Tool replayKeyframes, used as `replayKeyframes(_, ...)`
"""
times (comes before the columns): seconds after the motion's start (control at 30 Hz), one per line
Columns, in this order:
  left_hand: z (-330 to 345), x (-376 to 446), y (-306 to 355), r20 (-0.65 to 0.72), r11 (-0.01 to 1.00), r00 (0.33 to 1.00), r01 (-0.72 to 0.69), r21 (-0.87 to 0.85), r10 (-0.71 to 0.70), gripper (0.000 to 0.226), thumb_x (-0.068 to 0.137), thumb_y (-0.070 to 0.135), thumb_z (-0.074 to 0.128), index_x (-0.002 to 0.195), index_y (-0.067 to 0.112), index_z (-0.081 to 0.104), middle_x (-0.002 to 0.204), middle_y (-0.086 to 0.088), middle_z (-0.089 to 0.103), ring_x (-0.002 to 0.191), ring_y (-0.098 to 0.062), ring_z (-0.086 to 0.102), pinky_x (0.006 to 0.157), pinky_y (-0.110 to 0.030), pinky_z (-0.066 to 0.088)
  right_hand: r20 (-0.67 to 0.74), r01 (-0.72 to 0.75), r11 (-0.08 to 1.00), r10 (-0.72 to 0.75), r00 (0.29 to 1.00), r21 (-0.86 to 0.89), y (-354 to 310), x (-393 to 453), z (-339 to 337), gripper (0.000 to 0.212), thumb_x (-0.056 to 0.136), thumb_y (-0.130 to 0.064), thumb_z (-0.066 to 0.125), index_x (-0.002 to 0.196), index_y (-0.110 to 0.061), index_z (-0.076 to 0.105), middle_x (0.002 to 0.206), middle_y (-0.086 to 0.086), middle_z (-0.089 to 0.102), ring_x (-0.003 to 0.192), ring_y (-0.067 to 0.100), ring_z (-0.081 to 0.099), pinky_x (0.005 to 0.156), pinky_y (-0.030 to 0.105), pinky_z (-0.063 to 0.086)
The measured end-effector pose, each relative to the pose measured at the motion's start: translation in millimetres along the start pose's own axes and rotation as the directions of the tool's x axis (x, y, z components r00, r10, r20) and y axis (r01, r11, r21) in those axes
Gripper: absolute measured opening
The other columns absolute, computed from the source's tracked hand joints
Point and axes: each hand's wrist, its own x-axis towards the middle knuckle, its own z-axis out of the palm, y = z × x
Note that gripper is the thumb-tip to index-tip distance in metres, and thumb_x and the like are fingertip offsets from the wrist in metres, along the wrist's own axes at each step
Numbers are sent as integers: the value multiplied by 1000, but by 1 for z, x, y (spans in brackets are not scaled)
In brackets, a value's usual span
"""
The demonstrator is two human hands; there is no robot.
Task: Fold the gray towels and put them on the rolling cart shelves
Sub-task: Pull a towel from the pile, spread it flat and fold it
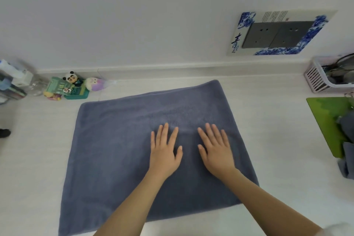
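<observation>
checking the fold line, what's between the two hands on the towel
Only bare gray towel: the left hand and right hand lie flat on it, apart, nothing between them in the head view.

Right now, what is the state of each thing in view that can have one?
gray towel: spread flat on the table, not fully folded yet
left hand: open, palm flat on the towel
right hand: open, palm flat on the towel
other gray towels: crumpled, unfolded, at the right edge
pink basket: upright, holding dark items
</observation>
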Motion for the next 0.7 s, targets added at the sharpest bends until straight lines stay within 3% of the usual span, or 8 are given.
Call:
replayKeyframes(0.13, 10, 18, -7, 64, 995, 998, -16, 94, 10, 62, 92, 51, 30, 149, 27, 22, 157, -8, 19, 144, -28, 11, 111, -52, 8, 103, 201, 977, -194, 976, -65, -2, 36, 10, 52, 98, -45, 23, 143, -24, 36, 148, 2, 40, 139, 20, 29, 113, 40, 10)
replayKeyframes(0.3, 13, 23, -9, 66, 996, 998, 3, 89, -9, 64, 91, 54, 31, 150, 29, 21, 157, -5, 22, 145, -28, 13, 111, -56, 10, 34, -112, 991, 115, 993, -67, 31, 80, 2, 57, 95, -43, 19, 145, -19, 32, 151, 7, 33, 141, 27, 27, 115, 41, 1)
replayKeyframes(0.43, 14, 46, -4, 71, 998, 997, -27, 56, 23, 65, 89, 52, 35, 148, 28, 26, 156, -5, 23, 144, -27, 12, 110, -57, 10, 74, 103, 992, -98, 992, -78, 13, 108, 7, 54, 95, -42, 25, 144, -22, 34, 150, 6, 36, 141, 24, 24, 114, 42, 6)
replayKeyframes(0.5, 10, 64, -16, 68, 996, 998, 4, 86, -10, 65, 89, 55, 33, 148, 30, 25, 157, -3, 23, 145, -26, 12, 111, -58, 7, 73, 114, 991, -109, 991, -73, 14, 109, 11, 55, 95, -47, 24, 146, -28, 29, 152, 4, 31, 143, 25, 22, 114, 43, 6)
replayKeyframes(0.7, -10, 114, -72, 119, 963, 960, 238, 122, -253, 69, 81, 70, -2, 145, 44, -12, 154, 9, -21, 145, -24, -17, 112, -57, -16, 55, 83, 993, -79, 995, -82, 14, 110, 12, 55, 95, -50, 21, 147, -32, 28, 153, 2, 29, 143, 26, 22, 115, 44, 7)
